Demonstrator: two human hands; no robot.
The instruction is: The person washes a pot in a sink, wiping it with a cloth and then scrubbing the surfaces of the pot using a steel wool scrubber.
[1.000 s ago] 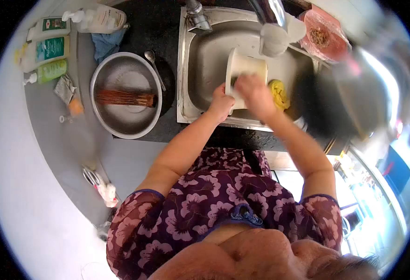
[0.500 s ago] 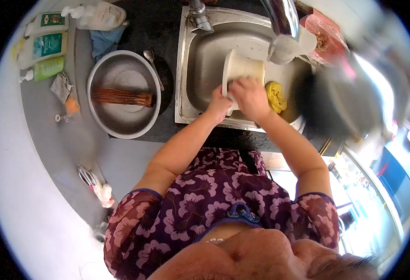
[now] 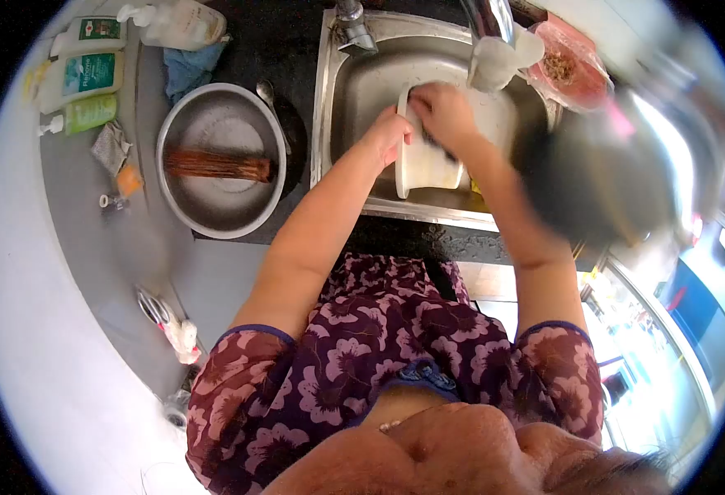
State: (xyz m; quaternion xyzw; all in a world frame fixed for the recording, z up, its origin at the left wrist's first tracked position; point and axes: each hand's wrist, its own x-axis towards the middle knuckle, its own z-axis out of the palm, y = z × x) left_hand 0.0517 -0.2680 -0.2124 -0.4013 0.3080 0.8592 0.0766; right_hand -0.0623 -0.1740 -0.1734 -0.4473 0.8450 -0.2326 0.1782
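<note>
Four white and green plastic bottles (image 3: 83, 76) sit at 10 o'clock. At the rectangular steel sink's (image 3: 369, 87) 9 o'clock, a round steel basin (image 3: 222, 208) holds a reddish-brown bundle of thin sticks (image 3: 218, 165). Inside the sink, the left hand (image 3: 391, 134) grips the rim of a cream plastic tub (image 3: 438, 172) turned on its side. The tub's mouth points to 9 o'clock, its base to 3; the rim, its longest line in view, runs 12 to 6. The right hand (image 3: 446, 114) lies curled against its upper wall; whether it grasps anything, I cannot tell. The right forearm hides most of a yellow cloth (image 3: 475, 188) at the tub's 4 o'clock. A curved chrome faucet (image 3: 488, 21) overhangs at 1; a pink container (image 3: 575, 59) sits at 2. A blurred dark shape (image 3: 593, 186) blocks the sink's 4 o'clock corner.
</note>
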